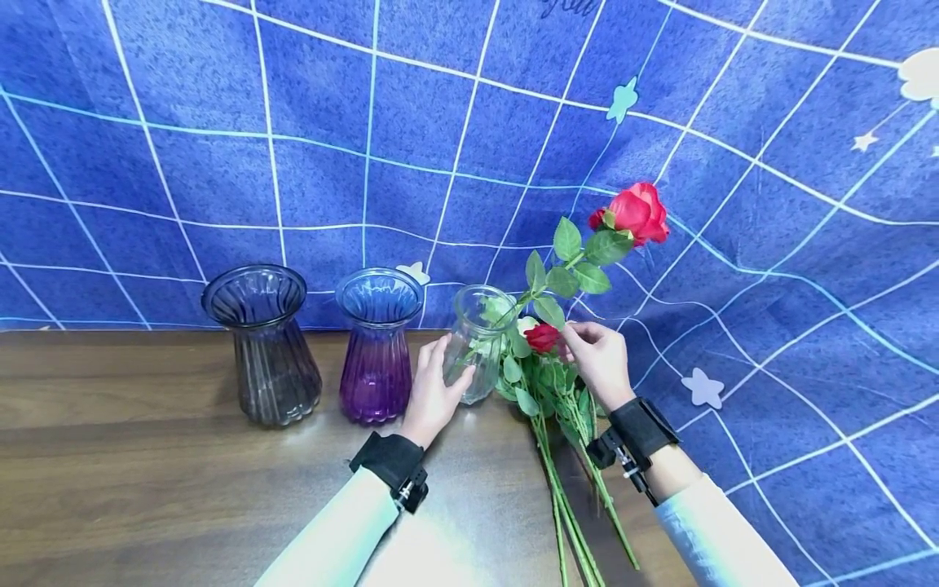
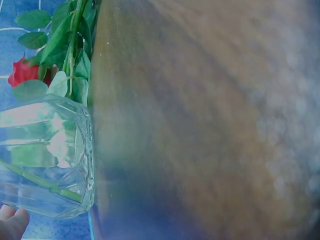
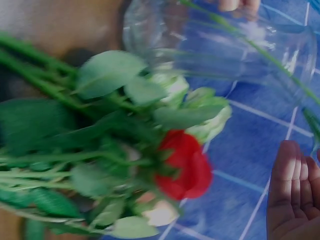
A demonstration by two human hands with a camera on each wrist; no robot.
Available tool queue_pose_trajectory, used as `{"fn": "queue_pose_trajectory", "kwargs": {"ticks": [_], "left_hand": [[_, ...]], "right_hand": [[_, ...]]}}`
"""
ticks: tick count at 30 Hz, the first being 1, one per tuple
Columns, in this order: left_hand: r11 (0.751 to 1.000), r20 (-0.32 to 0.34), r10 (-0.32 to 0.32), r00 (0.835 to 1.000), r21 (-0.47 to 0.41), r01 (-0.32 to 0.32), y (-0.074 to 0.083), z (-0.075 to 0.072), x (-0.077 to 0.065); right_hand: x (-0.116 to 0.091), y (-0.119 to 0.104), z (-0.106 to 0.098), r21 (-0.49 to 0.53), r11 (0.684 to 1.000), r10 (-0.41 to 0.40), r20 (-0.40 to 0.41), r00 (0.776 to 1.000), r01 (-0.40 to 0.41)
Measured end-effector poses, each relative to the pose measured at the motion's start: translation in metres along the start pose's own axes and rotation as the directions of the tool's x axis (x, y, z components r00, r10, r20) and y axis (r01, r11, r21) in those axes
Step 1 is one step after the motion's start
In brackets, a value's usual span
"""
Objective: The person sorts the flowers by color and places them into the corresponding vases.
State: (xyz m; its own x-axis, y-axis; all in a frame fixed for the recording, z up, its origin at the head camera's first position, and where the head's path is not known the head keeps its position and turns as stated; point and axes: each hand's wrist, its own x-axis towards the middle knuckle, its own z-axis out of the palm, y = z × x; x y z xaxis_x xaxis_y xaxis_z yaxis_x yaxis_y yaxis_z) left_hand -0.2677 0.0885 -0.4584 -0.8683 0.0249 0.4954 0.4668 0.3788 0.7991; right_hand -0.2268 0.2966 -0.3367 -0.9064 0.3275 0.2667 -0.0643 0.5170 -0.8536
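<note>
A clear glass vase [image 1: 473,367] stands upright on the table, and my left hand [image 1: 433,391] holds its left side, thumb toward the front. Inside leans the stem of a red rose [image 1: 640,214], its bloom tilted up to the right beyond the rim. My right hand [image 1: 601,359] is beside the rose's lowest leaf, fingers fairly straight, off the stem; whether they touch the leaf is hard to tell. In the right wrist view the palm and fingers [image 3: 287,175] appear at the right edge. Below that hand lie several stemmed flowers, among them another red rose [image 3: 184,167].
Left of the clear vase stand a blue-and-purple glass vase [image 1: 376,367] and a dark grey glass vase [image 1: 275,367]. Long green stems [image 1: 561,489] reach toward the front of the wooden table [image 1: 147,473]. A blue cloth with white lines [image 1: 330,163] hangs behind and at the right.
</note>
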Motion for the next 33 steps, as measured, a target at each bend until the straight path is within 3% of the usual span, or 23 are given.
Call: {"fn": "queue_pose_trajectory", "kwargs": {"ticks": [6,13,17,22,25,33], "left_hand": [[1.0,-0.008,0.004,1.0,0.0,-0.004,-0.002,-0.001,0.0],[1.0,0.015,-0.012,1.0,-0.011,0.012,-0.001,0.0,-0.001],[1.0,0.024,-0.013,1.0,-0.009,0.013,-0.001,0.001,-0.002],[1.0,0.019,-0.018,1.0,-0.017,0.018,0.0,-0.001,-0.001],[1.0,0.013,-0.016,1.0,-0.016,0.017,0.0,-0.002,0.0],[1.0,0.001,-0.012,1.0,-0.004,0.012,-0.002,0.0,0.001]], "right_hand": [[-0.01,0.03,-0.011,0.032,0.995,0.098,0.007,0.995,-0.098],[-0.02,0.06,-0.024,0.06,0.993,0.104,-0.011,0.995,-0.103],[-0.024,0.075,-0.03,0.01,0.984,0.18,0.024,0.983,-0.18],[-0.026,0.09,-0.03,-0.056,0.955,0.297,0.172,0.939,-0.292],[-0.027,0.096,-0.026,-0.098,0.949,0.315,0.215,0.925,-0.3],[-0.027,0.105,-0.01,-0.183,0.938,0.329,0.217,0.919,-0.293]]}}
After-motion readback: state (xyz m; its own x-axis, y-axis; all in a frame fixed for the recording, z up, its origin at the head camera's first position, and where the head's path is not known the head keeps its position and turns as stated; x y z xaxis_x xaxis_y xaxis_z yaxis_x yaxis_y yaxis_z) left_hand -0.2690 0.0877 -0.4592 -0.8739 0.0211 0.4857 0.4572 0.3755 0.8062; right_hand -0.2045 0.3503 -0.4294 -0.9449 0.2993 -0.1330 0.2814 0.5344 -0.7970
